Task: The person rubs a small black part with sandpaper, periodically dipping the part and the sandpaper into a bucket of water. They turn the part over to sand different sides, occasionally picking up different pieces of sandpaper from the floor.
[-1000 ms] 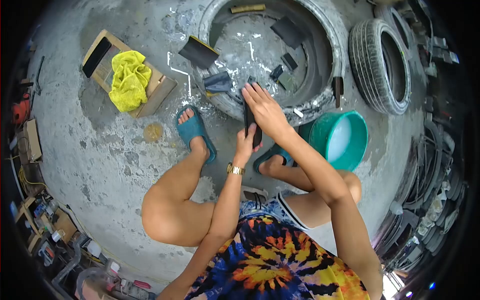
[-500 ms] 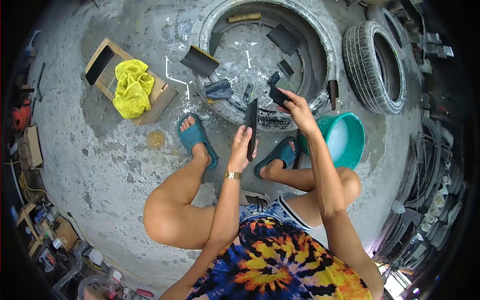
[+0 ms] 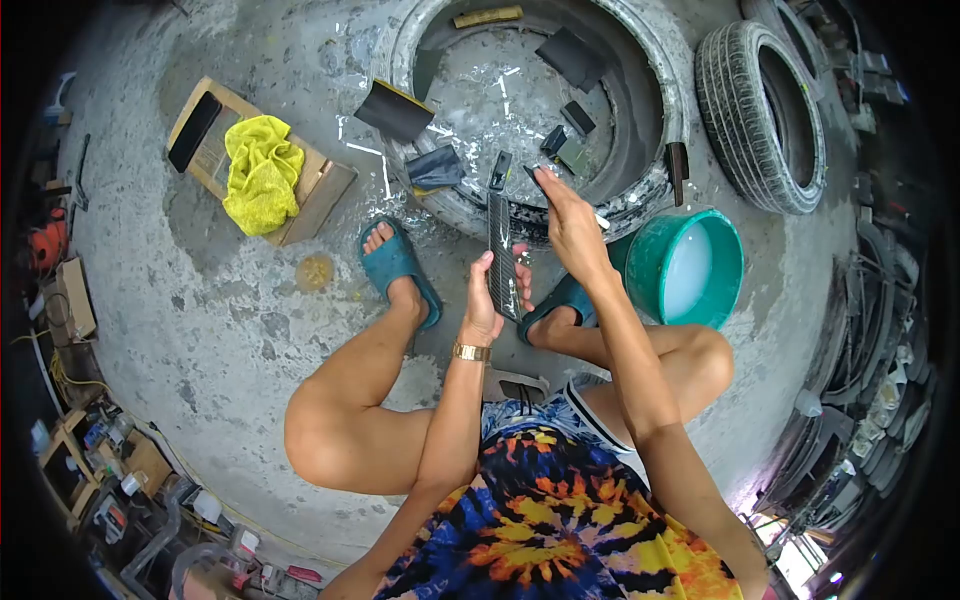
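Note:
My left hand (image 3: 487, 295) is wrapped round the lower part of a long, narrow carbon-fibre-patterned strip (image 3: 501, 245), which points away from me with its woven face up and wet, shiny streaks on it. To its right, apart from the strip, my right hand (image 3: 575, 225) is closed with its back towards me. A dark edge of a flat black piece (image 3: 533, 174) shows at its fingertips; the rest is hidden by the hand. Just beyond the strip's far end, a small black part with a slot (image 3: 500, 168) lies near the tyre's inner edge.
A wet, whitish tyre (image 3: 665, 120) lies flat ahead, with black sheets (image 3: 395, 112) and small blocks (image 3: 577, 118) on and inside it. A green bucket of cloudy water (image 3: 733, 265) stands right. Left, a yellow cloth (image 3: 262, 175) and phone (image 3: 195, 130) rest on a wooden box (image 3: 315, 190).
The strip has turned in my left hand, from edge-on to its patterned face showing. My right hand has shifted left and rotated, so its back now covers most of the black piece.

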The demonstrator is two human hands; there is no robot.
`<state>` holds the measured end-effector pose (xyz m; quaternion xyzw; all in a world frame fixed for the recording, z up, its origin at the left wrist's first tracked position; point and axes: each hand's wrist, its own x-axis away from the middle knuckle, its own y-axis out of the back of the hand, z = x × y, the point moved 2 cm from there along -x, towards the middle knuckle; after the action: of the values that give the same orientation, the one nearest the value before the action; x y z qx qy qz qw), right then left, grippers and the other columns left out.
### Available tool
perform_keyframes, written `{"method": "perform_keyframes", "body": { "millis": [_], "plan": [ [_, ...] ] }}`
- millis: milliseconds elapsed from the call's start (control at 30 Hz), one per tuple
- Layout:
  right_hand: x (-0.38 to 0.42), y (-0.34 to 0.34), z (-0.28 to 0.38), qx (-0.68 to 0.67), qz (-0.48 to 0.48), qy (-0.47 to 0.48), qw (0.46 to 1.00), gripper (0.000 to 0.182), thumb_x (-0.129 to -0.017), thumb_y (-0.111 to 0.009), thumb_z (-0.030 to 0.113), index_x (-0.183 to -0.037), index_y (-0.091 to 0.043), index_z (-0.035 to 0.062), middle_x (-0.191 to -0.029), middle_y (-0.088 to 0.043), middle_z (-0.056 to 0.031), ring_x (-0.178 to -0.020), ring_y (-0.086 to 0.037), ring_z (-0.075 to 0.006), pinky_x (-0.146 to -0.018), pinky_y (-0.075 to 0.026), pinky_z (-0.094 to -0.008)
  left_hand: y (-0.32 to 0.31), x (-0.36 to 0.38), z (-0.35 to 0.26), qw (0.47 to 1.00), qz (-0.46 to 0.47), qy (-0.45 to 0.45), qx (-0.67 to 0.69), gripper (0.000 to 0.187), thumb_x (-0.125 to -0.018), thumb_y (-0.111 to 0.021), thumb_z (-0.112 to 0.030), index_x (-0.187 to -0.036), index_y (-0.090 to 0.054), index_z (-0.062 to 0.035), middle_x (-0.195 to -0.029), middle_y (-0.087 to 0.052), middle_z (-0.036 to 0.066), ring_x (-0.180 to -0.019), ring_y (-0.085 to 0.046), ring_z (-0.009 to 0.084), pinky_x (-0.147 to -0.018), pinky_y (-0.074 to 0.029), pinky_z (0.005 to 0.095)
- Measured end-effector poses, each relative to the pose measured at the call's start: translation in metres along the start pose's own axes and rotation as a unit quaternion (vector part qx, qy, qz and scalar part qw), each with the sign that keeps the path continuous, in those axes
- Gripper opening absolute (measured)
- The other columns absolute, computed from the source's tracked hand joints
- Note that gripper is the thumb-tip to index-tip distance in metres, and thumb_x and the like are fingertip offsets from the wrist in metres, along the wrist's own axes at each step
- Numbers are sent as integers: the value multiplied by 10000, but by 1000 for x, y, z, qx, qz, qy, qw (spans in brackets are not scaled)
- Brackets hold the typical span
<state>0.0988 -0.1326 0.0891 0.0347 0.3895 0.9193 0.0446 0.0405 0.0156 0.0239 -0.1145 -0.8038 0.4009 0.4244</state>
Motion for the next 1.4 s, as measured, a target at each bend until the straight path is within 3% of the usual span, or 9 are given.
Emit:
{"method": "perform_keyframes", "body": {
  "millis": [100, 200, 267, 700, 800, 900, 1033, 1167, 1400],
  "plan": [
    [-15, -16, 1, 40, 4, 23, 999, 500, -822, -455, -90, -1317, -470, -22, -1353, -479, -248, -1253, -465, -387, -1065, -368, -402, 4, -1, 4, 997, -44, -25, -64, 654, -936, -385, -586, -1188, -522, 2, -666, -556, 52, -464, -500, 123, -396, -461, 280],
    [-1, -41, 5, 135, 102, 89, 982, 612, -775, -482, -74, -1377, -378, -35, -1410, -399, -267, -1283, -425, -402, -1071, -371, -410, 0, 0, 7, 991, -115, -34, -52, 596, -946, -391, -591, -940, -585, -27, -574, -520, 31, -379, -459, 112, -335, -396, 255],
    [20, -44, 14, 110, 39, 94, 989, 561, -793, -453, -55, -1352, -401, -56, -1392, -418, -272, -1293, -406, -411, -1062, -378, -415, -4, -4, 3, 978, -173, -68, -99, 554, -951, -420, -561, -710, -545, -78, -523, -497, 28, -348, -461, 124, -306, -367, 259],
    [12, -39, 22, 132, 22, 83, 988, 588, -776, -445, -52, -1362, -398, -62, -1395, -426, -260, -1295, -417, -397, -1073, -363, -416, -7, -4, 5, 968, -196, -99, -125, 557, -965, -414, -534, -693, -531, -62, -528, -507, 50, -368, -478, 138, -328, -373, 259],
    [9, -41, 11, 102, 20, 110, 989, 594, -744, -459, -91, -1335, -451, -37, -1371, -453, -257, -1258, -456, -400, -1026, -412, -417, 4, -9, 10, 980, -152, -90, -94, 574, -957, -393, -562, -860, -590, -31, -555, -514, 41, -375, -478, 125, -331, -381, 253],
    [-47, -21, 2, 19, 277, -69, 958, 525, -762, -416, -105, -1278, -502, -64, -1296, -515, -267, -1220, -499, -380, -1049, -394, -389, 15, -9, 8, 990, -94, -70, -82, 639, -951, -346, -599, -1049, -593, -18, -575, -517, 28, -379, -469, 112, -335, -384, 245],
    [-36, -13, -3, -53, 114, 37, 991, 488, -797, -392, -97, -1271, -503, -74, -1317, -505, -258, -1249, -472, -374, -1089, -342, -362, 10, -8, 7, 994, -92, -44, -40, 674, -942, -330, -624, -1037, -596, -12, -564, -503, 23, -386, -459, 104, -332, -368, 236],
    [0, -49, 19, 52, 61, 123, 989, 566, -826, -406, -76, -1389, -381, -26, -1413, -425, -227, -1331, -380, -372, -1118, -283, -462, 10, -6, 7, 988, -141, -50, -48, 599, -945, -374, -597, -874, -586, -40, -548, -513, 32, -372, -473, 120, -317, -370, 246],
    [12, -53, 28, 110, 29, 110, 987, 607, -827, -454, -7, -1421, -333, -23, -1423, -428, -201, -1348, -359, -374, -1137, -147, -559, -6, -14, 10, 958, -240, -158, -9, 546, -964, -404, -540, -748, -539, -58, -539, -525, 60, -358, -487, 144, -320, -377, 262]
  ]
}}
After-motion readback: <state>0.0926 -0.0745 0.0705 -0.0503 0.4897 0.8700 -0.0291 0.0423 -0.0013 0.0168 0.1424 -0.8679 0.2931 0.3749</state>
